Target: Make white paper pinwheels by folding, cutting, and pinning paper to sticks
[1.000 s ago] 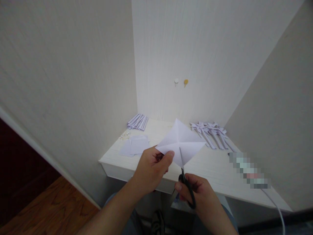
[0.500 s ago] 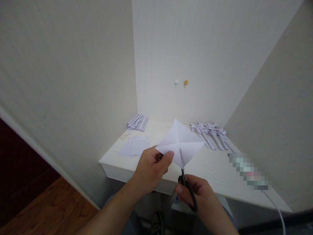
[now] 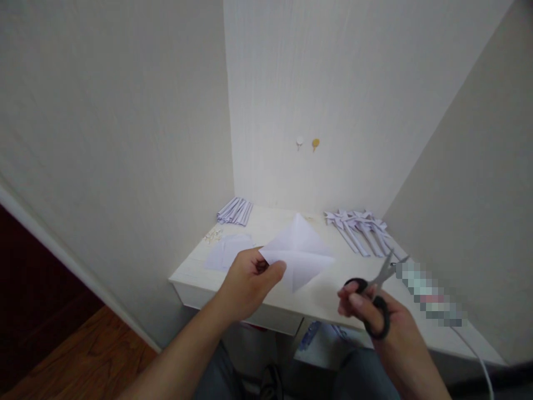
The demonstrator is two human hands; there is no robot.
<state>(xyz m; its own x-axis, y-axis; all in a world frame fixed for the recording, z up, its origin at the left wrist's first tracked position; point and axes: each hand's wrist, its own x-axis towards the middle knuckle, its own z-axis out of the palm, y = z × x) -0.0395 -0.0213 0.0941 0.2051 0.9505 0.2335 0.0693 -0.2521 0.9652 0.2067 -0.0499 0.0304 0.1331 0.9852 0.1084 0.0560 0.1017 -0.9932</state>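
Observation:
Pinched between thumb and fingers of my left hand (image 3: 252, 280) is a square sheet of white paper (image 3: 296, 241), creased along its diagonals and held corner-up above the desk. My right hand (image 3: 385, 319) grips a pair of black-handled scissors (image 3: 380, 278) by the finger loops. The blades stand apart and point up and to the right, well clear of the paper. Whether the slit in the lower corner shows is hard to make out. Below and left of the paper, several white paper sheets (image 3: 233, 247) lie flat on the desk.
On the white desk (image 3: 266, 305), a bundle of rolled paper sticks (image 3: 235, 211) lies at the back left, beside small pale pieces (image 3: 213, 236). Several paper pinwheels on sticks (image 3: 358, 228) lie at the back right. A blurred-out object (image 3: 428, 294) with a white cable (image 3: 474, 350) lies at the right.
The scissors, which had their blades at the paper's lower corner, have moved away to the right with my right hand and their blades have spread. My left hand and the paper have shifted slightly left.

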